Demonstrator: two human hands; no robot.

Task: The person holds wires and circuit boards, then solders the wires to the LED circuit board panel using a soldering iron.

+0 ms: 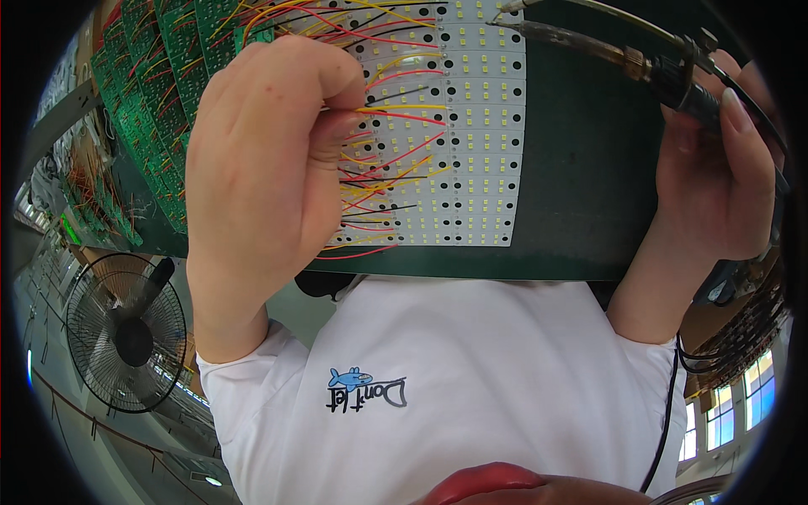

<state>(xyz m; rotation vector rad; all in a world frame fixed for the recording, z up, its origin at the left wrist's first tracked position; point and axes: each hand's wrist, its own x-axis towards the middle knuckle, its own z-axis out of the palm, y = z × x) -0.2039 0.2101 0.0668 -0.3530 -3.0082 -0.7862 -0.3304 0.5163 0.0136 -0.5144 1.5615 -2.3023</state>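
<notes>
My left hand (261, 151) is closed in a pinch, thumb against forefinger, on thin wires (406, 108) in yellow, red and black. It hovers over a row of white LED strip boards (484, 114) lying side by side, with small yellowish LEDs and black holes. Several loose wires trail across the boards from beneath this hand. In my right hand (715, 177) is a soldering iron (581, 39), gripped by its black handle. A thin metal feed tube (627, 15) is clamped alongside it. The iron's tip is over the upper boards; whether it touches a pad I cannot tell.
Green circuit boards (160, 118) with wires overlap at the upper left. The dark green work surface (581, 185) lies beneath everything. A black cable (669, 421) hangs by my right arm. A black fan (132, 337) stands at the lower left, beyond the table edge.
</notes>
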